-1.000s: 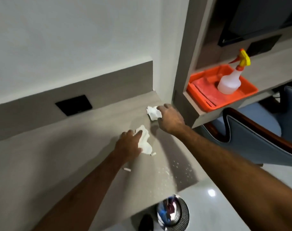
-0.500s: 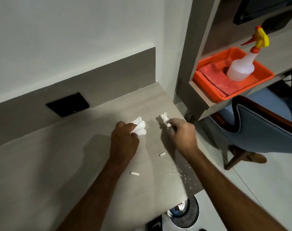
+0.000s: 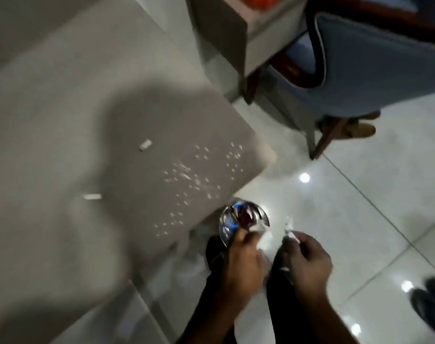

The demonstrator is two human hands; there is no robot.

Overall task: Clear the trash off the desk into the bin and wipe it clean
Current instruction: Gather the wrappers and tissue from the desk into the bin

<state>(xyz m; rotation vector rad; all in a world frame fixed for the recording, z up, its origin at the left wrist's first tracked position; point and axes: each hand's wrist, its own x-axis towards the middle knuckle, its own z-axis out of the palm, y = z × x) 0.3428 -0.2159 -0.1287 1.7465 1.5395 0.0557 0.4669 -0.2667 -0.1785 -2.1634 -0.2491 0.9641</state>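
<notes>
Both hands hang over the shiny metal bin [image 3: 226, 222] on the floor below the desk's near corner. My left hand [image 3: 241, 264] is shut on a white paper wad [image 3: 264, 240], just above the bin's opening. My right hand [image 3: 307, 261] grips a smaller crumpled white scrap [image 3: 289, 229] beside it. On the grey desk [image 3: 62, 120] lie two small white bits [image 3: 145, 145] [image 3: 92, 196] and a scatter of white crumbs [image 3: 194, 175]. The picture is blurred by motion.
A blue chair with a dark wooden frame [image 3: 375, 68] stands at the upper right, next to a shelf unit [image 3: 236, 28]. Glossy white floor tiles [image 3: 360, 207] spread to the right. A dark shoe [image 3: 432, 306] shows at the right edge.
Both hands lifted the paper wads off the desk and carried them down to the bin. The view swung down; the orange tray and spray bottle left the frame.
</notes>
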